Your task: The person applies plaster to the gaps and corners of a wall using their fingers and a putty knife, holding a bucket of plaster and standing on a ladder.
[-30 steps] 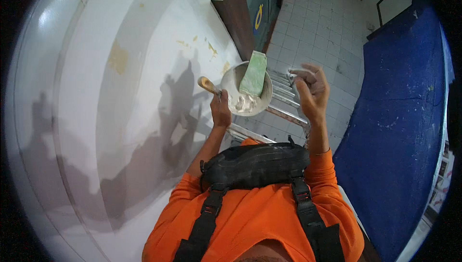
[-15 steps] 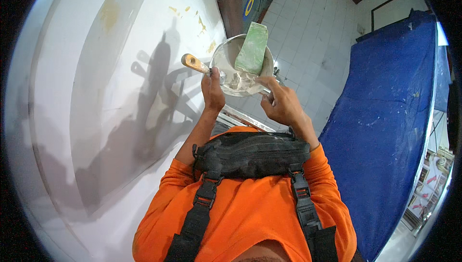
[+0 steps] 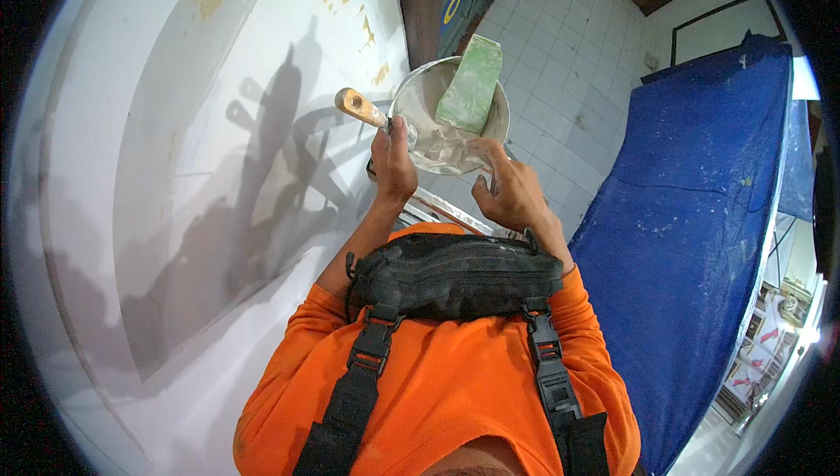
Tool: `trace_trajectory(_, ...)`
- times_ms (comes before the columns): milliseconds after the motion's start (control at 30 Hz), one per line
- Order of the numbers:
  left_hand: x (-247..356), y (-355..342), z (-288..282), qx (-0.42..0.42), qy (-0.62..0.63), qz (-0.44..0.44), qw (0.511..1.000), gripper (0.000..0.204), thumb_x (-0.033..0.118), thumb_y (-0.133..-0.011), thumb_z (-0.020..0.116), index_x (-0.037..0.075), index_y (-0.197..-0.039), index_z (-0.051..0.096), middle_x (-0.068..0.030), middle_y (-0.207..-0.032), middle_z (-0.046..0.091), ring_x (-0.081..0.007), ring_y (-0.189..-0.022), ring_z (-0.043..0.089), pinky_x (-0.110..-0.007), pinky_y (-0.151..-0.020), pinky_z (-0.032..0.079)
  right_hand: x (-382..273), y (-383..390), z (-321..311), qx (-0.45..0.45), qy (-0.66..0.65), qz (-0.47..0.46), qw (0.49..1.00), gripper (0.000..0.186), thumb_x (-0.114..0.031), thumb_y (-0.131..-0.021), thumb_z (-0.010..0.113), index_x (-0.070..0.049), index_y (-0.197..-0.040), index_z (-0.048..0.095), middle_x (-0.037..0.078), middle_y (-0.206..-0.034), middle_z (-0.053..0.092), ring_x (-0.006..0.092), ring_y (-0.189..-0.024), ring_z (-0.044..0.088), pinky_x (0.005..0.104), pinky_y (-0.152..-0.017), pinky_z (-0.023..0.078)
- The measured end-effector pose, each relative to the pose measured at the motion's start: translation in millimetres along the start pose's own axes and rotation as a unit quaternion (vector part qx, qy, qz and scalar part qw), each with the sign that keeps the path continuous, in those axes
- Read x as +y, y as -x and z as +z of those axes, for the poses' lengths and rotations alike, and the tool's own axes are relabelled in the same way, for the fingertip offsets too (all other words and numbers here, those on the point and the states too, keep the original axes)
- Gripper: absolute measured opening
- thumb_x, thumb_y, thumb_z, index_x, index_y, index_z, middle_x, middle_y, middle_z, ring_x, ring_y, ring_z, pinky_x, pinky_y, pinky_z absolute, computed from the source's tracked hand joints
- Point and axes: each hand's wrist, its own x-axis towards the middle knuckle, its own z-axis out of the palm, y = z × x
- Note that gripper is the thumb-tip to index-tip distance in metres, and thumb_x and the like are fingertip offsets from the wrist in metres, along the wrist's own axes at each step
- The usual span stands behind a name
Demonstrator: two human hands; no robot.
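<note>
White wall (image 3: 350, 65) rises on your left, blue sheeting (image 3: 682, 222) on your right, pale floor tiles (image 3: 577, 65) between. Before you is a round bucket (image 3: 420, 98) of paste (image 3: 442, 148), a green slab (image 3: 471, 87) leaning in it. Your right hand (image 3: 514, 196) meets its near rim, grip impossible to tell. Your left hand (image 3: 395, 170) clasps the bucket's left side, beside a wooden handle (image 3: 360, 107).

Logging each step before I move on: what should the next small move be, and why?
Probably scoop some paste with the right hand: it reaches over the edge of the bucket beside the paste, and the left hand grips the opposite side.
</note>
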Motion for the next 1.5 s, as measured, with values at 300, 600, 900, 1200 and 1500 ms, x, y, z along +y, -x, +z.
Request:
trace_trajectory(300, -2, 0, 6, 0.029, 0.006, -0.007, 1.000, 0.050, 0.037, -0.107, 0.042, -0.009, -0.111, 0.061, -0.0217, -0.097, 0.066, -0.0301, -0.089, 0.061, -0.042, -0.080, 0.046, -9, -2, 0, -0.008, -0.047, 0.025, 0.999, 0.056, -0.006, -0.078, 0.063, -0.010, -0.131, 0.045, 0.020, -0.075, 0.068, 0.0320, -0.059, 0.064, 0.0427, -0.059, 0.050)
trace_trajectory(600, -3, -3, 1, 0.024, -0.069, 0.021, 0.997, 0.051, 0.041, -0.105, 0.044, -0.008, -0.102, 0.059, -0.0237, -0.080, 0.065, -0.0386, -0.074, 0.062, -0.046, -0.068, 0.045, -22, -4, 0, -0.007, -0.127, 0.054, 0.990, 0.056, -0.006, -0.077, 0.062, -0.008, -0.129, 0.044, 0.023, -0.085, 0.069, 0.0402, -0.075, 0.068, 0.0491, -0.070, 0.053)
trace_trajectory(900, 3, -3, -1, 0.011, -0.043, -0.018, 0.999, 0.055, 0.044, -0.105, 0.043, -0.009, -0.106, 0.059, -0.0240, -0.080, 0.065, -0.0378, -0.072, 0.063, -0.046, -0.066, 0.045, -10, -5, 2, 0.050, -0.385, 0.070, 0.919, 0.046, 0.007, -0.080, 0.055, 0.000, -0.123, 0.041, 0.022, -0.111, 0.070, 0.0041, -0.060, 0.050, 0.0207, -0.051, 0.041)
trace_trajectory(1200, -5, -9, -4, -0.007, -0.084, 0.017, 0.996, 0.049, 0.041, -0.105, 0.044, -0.006, -0.102, 0.059, -0.0229, -0.077, 0.063, -0.0405, -0.071, 0.062, -0.046, -0.066, 0.045, -6, -12, 8, 0.069, -0.027, 0.041, 0.996, 0.050, -0.003, -0.080, 0.059, -0.009, -0.126, 0.039, 0.026, -0.097, 0.071, 0.0364, -0.068, 0.065, 0.0468, -0.064, 0.050)
trace_trajectory(1500, -9, -2, -6, -0.023, -0.199, 0.071, 0.977, 0.032, 0.016, -0.104, 0.044, -0.007, -0.121, 0.057, -0.0319, -0.105, 0.061, -0.0510, -0.092, 0.059, -0.052, -0.080, 0.047, -14, -1, 10, 0.025, -0.034, 0.069, 0.997, 0.052, -0.006, -0.079, 0.060, -0.006, -0.127, 0.039, 0.028, -0.085, 0.069, 0.0406, -0.069, 0.066, 0.0470, -0.066, 0.051)
